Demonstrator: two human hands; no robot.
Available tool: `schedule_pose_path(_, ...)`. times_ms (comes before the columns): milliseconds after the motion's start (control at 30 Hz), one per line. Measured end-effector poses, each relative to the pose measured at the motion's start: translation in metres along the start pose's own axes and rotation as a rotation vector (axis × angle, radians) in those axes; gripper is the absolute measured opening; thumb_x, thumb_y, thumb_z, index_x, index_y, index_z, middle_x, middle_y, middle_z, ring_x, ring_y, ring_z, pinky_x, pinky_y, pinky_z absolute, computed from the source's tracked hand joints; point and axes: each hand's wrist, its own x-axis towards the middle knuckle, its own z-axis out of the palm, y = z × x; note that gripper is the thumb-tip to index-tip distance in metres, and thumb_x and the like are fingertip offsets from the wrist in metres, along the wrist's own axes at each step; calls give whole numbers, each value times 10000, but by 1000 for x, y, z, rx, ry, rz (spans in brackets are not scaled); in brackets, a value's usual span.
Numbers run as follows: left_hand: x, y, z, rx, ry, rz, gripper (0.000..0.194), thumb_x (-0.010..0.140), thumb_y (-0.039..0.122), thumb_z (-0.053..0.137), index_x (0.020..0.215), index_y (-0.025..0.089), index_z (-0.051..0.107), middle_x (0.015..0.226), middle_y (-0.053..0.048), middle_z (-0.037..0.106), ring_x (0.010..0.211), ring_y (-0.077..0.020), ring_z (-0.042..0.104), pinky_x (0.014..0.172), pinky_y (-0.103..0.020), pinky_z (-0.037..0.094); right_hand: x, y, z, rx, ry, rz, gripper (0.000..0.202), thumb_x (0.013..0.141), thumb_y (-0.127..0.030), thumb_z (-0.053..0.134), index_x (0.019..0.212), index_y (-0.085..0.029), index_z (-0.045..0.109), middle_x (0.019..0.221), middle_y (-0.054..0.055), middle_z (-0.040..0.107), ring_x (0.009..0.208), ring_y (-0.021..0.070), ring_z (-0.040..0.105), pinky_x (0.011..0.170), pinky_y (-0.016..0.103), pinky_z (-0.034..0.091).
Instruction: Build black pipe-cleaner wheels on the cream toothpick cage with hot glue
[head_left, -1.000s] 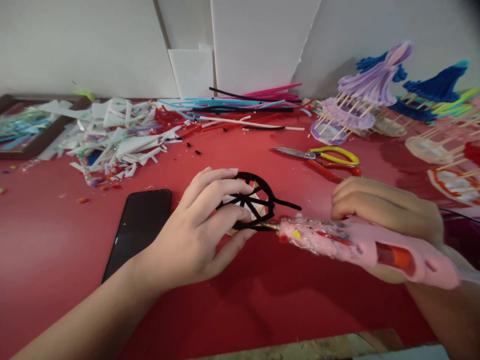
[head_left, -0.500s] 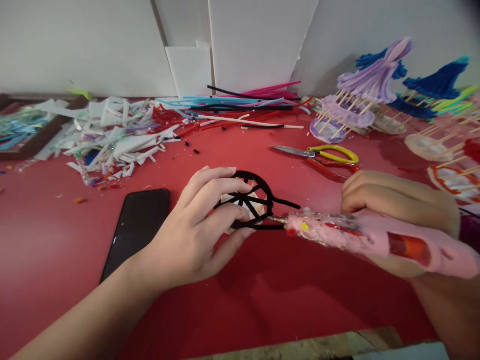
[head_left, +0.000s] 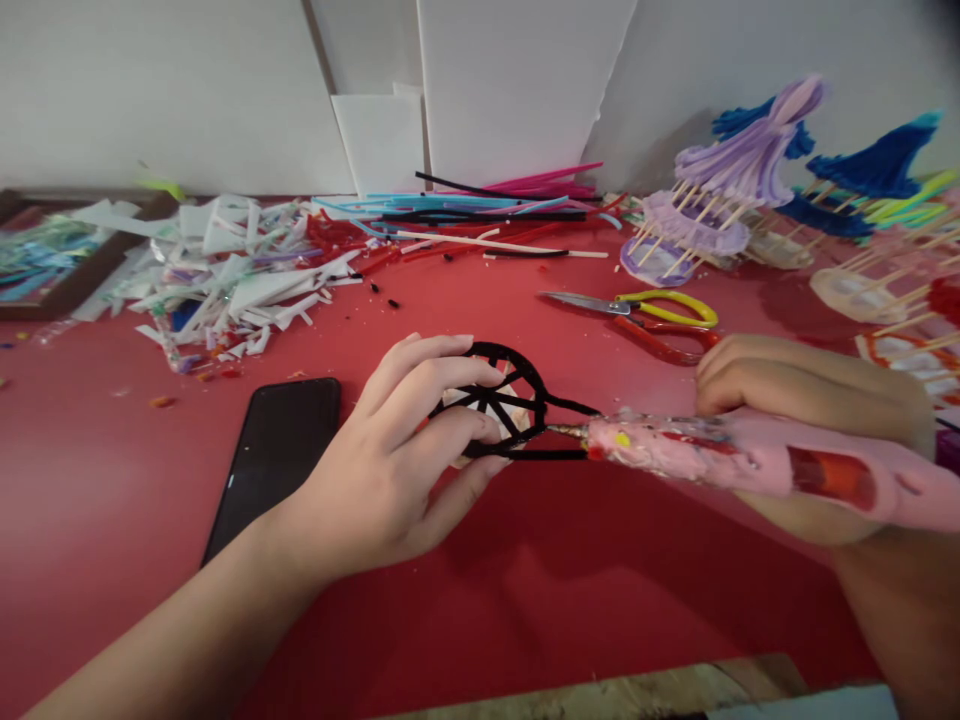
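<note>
My left hand (head_left: 409,450) grips a black pipe-cleaner wheel (head_left: 517,365) with spokes, its fingers over the left side of the rim. Pale material shows behind the spokes. Two black ends stick out to the right from the wheel, one from its side and one along the bottom. My right hand (head_left: 817,400) is wrapped round a pink hot glue gun (head_left: 750,455), smeared with glue near the front. The metal nozzle points left, close to the wheel's lower right rim; whether it touches is hard to tell.
A black phone (head_left: 274,465) lies left of my hand. Scissors (head_left: 637,315) with yellow and red handles rest behind the glue gun. White scraps (head_left: 247,265) are heaped at back left, pipe cleaners (head_left: 480,205) at back centre. Purple and blue tiered models (head_left: 731,180) stand at right.
My right hand and the glue gun have shifted slightly right and up, drawing the nozzle a little back from the wheel. My left hand and the wheel stay in place.
</note>
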Motion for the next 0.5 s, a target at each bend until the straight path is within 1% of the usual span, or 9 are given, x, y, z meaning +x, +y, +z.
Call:
schedule_pose_path(300,0,0,1,5,-1,-7,125,826,159,648,947,152,617,1154,-133,597,1251,-298,488,1090,-498,397,1,-1,2,22,9,17,86,798,-168,495,749,-232,465,648,13,497,590,166,504,540,338,415)
schedule_pose_path(500,1,0,0,6,-7,-1,136,821,158,654,949,155,609,1154,-141,594,1248,-305,487,1080,-515,403,1,1,4,2,9,15,113,774,-170,552,723,-229,471,648,5,501,590,157,505,514,309,381)
